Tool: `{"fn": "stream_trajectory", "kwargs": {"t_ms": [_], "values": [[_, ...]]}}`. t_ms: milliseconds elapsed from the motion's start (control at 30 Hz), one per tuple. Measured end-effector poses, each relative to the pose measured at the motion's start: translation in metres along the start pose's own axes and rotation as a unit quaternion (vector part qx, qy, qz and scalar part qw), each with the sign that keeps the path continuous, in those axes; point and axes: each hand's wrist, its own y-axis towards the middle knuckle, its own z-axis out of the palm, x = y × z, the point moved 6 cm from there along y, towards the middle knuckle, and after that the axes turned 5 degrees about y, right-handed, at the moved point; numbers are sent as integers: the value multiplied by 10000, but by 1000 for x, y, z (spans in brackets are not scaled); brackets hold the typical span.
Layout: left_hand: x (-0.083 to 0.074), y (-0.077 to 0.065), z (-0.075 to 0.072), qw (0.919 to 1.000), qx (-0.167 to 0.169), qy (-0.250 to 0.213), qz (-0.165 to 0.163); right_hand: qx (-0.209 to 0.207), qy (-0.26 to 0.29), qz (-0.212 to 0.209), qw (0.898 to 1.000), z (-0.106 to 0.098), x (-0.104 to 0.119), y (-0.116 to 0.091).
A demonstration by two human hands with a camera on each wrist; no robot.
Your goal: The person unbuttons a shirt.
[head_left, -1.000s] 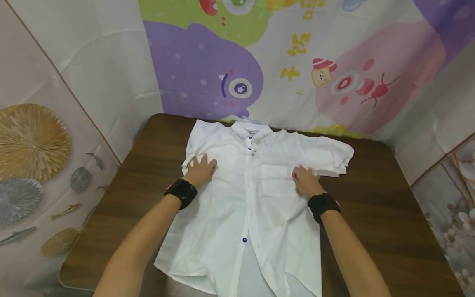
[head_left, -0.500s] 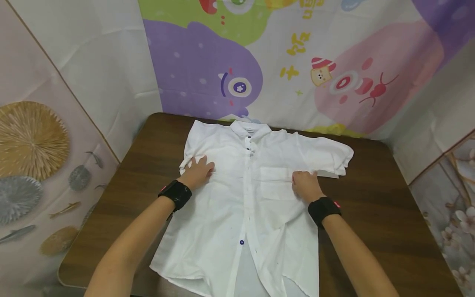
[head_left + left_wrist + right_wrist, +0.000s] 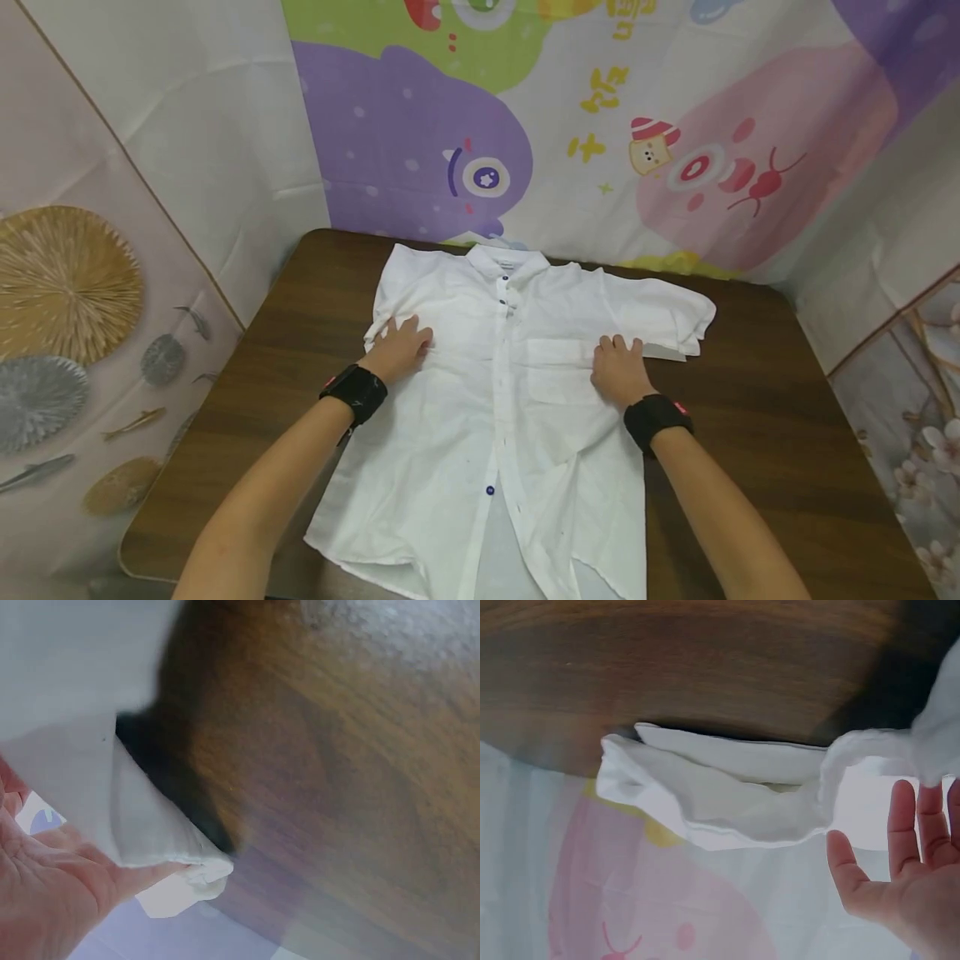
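A white short-sleeved shirt [image 3: 457, 408] lies front up, its collar toward the far edge of the table. Dark buttons show near the collar and low on the front. My left hand [image 3: 397, 350] rests on the shirt's left side below the sleeve, fingers spread. In the left wrist view, the sleeve edge [image 3: 161, 832] lies against an extended finger. On the other side my right hand [image 3: 621, 371] touches the cloth between the chest pocket [image 3: 558, 371] and the right sleeve [image 3: 660, 312]. Its fingers look loosely extended in the right wrist view, the tips against the cloth.
The shirt lies on a brown wooden table [image 3: 750, 433] with rounded corners. A cartoon-printed curtain [image 3: 420, 142] hangs right behind the far edge. Patterned cloths [image 3: 67, 167] hang at both sides. A black band [image 3: 356, 396] circles each wrist.
My left hand has shifted slightly left and toward me, the shirt's lower left part moving with it. The right hand's fingers, curled half a second ago, are now spread more on the cloth.
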Motion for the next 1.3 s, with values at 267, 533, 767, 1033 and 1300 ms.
{"fn": "stream_trajectory", "kwargs": {"t_ms": [267, 533, 767, 1033, 1300], "values": [[1, -1, -6, 9978, -432, 284, 415, 14, 679, -72, 9977, -7, -6, -7], [12, 0, -9, 9980, -453, -131, 420, -11, 90, -399, 9992, -5, 4, 1], [19, -1, -8, 9969, -516, -289, 523, 304, -86, -364, 9988, 0, 5, 6], [14, -4, -9, 9930, -705, -435, 846, 255, 178, -177, 9994, -4, -11, 1], [5, -18, -7, 9968, -773, 0, 225, 318, 1775, 315, 9831, -18, -25, -17]]}}
